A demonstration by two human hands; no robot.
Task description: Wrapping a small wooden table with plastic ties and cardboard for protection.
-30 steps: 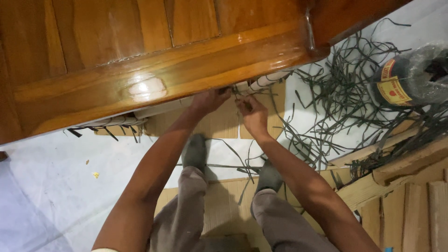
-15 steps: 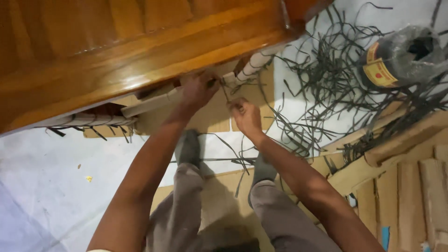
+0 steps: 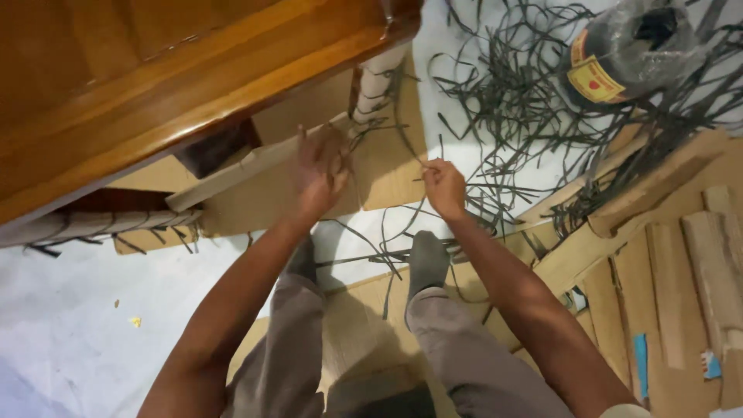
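**Hands at wrapped furniture leg, strap pulled taut**

Left hand (image 3: 321, 174): fingers spread, palm pressed flat on a cardboard strip (image 3: 255, 166) that lies against the underside of the wooden furniture piece (image 3: 155, 85). Not gripping anything; hand open.

Right hand (image 3: 443, 186): closed in a pinch on a thin dark strap (image 3: 398, 139). The strap runs from the fingers up and left to the paper-wrapped leg (image 3: 375, 85) just beside the left hand. Strap looks straight between hand and leg.

The leg stands at the corner of the furniture piece, over a flat cardboard sheet (image 3: 387, 170) on the floor. A second wrapped leg (image 3: 101, 224) shows at far left, with short dark strap ends sticking out below it.

Below the hands: both feet in grey socks (image 3: 426, 263), loose strap pieces across them. Upper right: tangle of cut straps (image 3: 518, 101) on the white floor (image 3: 93, 325), and a plastic-wrapped strap roll (image 3: 631, 50) with a yellow and red label. Right: stacked cardboard pieces (image 3: 681, 255).
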